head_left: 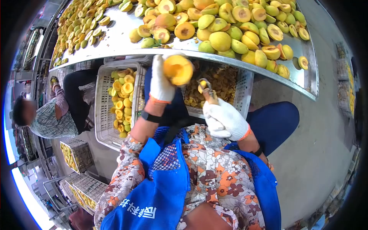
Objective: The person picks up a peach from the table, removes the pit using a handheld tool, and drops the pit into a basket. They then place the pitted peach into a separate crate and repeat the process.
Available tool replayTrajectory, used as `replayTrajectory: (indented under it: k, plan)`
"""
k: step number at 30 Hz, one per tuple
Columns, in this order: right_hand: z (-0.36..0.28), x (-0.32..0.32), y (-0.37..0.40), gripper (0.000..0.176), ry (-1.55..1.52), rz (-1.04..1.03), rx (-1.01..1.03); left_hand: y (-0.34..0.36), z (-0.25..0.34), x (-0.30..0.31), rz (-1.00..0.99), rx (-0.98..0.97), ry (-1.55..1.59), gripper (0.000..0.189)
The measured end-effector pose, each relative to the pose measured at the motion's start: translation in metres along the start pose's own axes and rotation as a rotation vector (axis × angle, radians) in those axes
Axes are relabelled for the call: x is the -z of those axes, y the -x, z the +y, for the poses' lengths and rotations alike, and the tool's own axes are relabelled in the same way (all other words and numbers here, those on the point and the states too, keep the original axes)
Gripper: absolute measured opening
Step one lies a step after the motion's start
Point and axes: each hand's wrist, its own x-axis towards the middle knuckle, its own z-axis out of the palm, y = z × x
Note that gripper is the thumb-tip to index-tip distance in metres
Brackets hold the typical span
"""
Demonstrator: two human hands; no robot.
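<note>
My gloved left hand (161, 85) is closed around a halved yellow peach (178, 70), its cut face up with a hollow in the middle and slightly blurred. In my gloved right hand (225, 119) is a pitting knife (208, 93) with a wooden handle and a curved metal loop at its tip. A small yellow-brown piece, perhaps a peach pit, shows at the loop. The tool is apart from the peach half, to its right. Beneath both hands stands a crate of brown pits and scraps (224, 82).
A metal table (126, 53) heaped with halved peaches (220, 40) spans the front. Left of my legs stands a white crate (100, 103) of pitted peach halves (123, 101). Another person (50, 117) sits at the far left, near more filled crates (78, 155). Stacked crates (345, 86) line the right.
</note>
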Motion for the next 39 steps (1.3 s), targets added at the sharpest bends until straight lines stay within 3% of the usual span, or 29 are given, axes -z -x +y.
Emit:
replayTrajectory:
  k: [1,2,3,4,5,7,9,11,15,19,21,23,24,25,27,28,33,35,39]
  plan:
    - [0.001,0.004,-0.001,0.017,0.050,0.196,0.071,0.000,0.012,0.021,0.034,-0.044,-0.025,0.068]
    - [0.001,0.019,-0.001,0.015,0.116,0.207,0.078,-0.008,0.022,0.062,0.052,-0.314,-0.532,0.056]
    - [0.001,0.029,0.001,0.016,0.199,0.236,0.063,-0.007,0.044,0.088,0.029,-0.492,-0.790,0.038]
    - [0.000,0.030,0.004,0.016,0.243,0.281,0.050,0.005,0.081,0.072,0.097,-0.295,-0.986,0.029]
    - [-0.002,0.031,0.005,0.016,0.286,0.327,0.043,0.005,0.099,0.074,0.186,-0.390,-1.527,0.022]
    - [0.000,0.038,0.004,0.017,0.290,0.295,0.048,-0.001,0.108,0.089,0.249,-0.777,-2.142,0.022]
    - [-0.001,0.040,-0.001,0.018,0.308,0.263,0.056,-0.015,0.099,0.056,0.340,-0.693,-1.884,0.023]
    - [0.003,0.033,-0.005,0.021,0.386,0.287,0.055,-0.044,0.078,0.020,0.167,-0.805,-1.602,0.031]
    - [0.006,0.026,-0.002,0.024,0.550,0.355,0.061,-0.108,0.038,-0.024,0.107,-0.606,-1.733,0.045]
    - [0.006,0.030,0.001,0.026,0.497,0.377,0.090,-0.129,0.024,-0.040,0.054,-0.608,-1.880,0.044]
    - [0.003,0.029,0.001,0.030,0.520,0.365,0.125,-0.125,0.029,-0.043,0.018,-0.629,-1.858,0.044]
    - [0.000,0.025,0.001,0.032,0.617,0.398,0.205,-0.111,0.034,-0.041,0.099,-0.354,-1.624,0.046]
    - [-0.002,0.022,0.000,0.034,0.714,0.434,0.286,-0.100,0.036,-0.035,0.047,-0.534,-1.426,0.049]
    - [-0.006,0.019,-0.001,0.034,0.708,0.438,0.285,-0.089,0.034,-0.032,0.070,-0.523,-1.314,0.046]
    - [-0.010,0.011,-0.001,0.036,0.904,0.496,0.413,-0.051,0.041,-0.041,-0.065,-0.497,-1.004,0.039]
    - [-0.011,0.006,-0.002,0.039,1.113,0.521,0.554,-0.038,0.039,-0.040,-0.144,-0.394,-0.845,0.035]
    - [-0.017,-0.019,-0.007,0.043,1.166,0.582,0.630,0.013,0.029,-0.053,-0.193,0.061,-0.302,0.039]
    - [-0.019,-0.020,-0.009,0.042,1.232,0.621,0.608,0.020,0.025,-0.058,-0.242,0.147,-0.167,0.039]
    - [-0.011,-0.011,-0.014,0.036,1.397,0.687,0.654,0.024,0.008,-0.068,-0.190,-0.014,-0.176,0.038]
